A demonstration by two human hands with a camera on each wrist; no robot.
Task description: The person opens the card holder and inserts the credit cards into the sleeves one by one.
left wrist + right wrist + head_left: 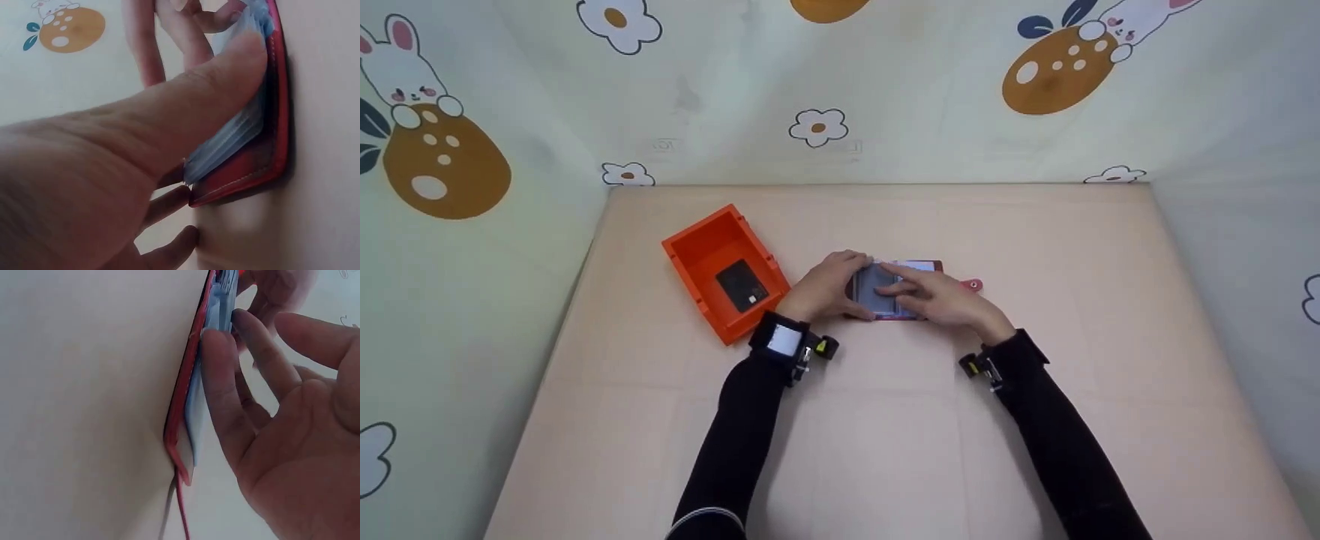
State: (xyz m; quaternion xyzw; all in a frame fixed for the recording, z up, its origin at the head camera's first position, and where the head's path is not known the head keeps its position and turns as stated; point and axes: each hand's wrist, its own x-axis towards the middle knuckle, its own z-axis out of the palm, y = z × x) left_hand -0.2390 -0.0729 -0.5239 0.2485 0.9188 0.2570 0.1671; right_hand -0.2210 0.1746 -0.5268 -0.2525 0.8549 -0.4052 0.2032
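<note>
A red card holder lies spread on the table, its clear bluish plastic sleeves facing up. My left hand grips its left part, with the thumb over the near edge of the sleeves in the left wrist view. Fingers of my right hand reach over the sleeves from the right and touch them, largely straight. A red strap with a snap sticks out on the right. Under the hands, part of the holder is hidden.
An orange box stands tilted in heading just left of my left hand, with a flat black item inside. Patterned cloth walls border the pale table at the back and sides.
</note>
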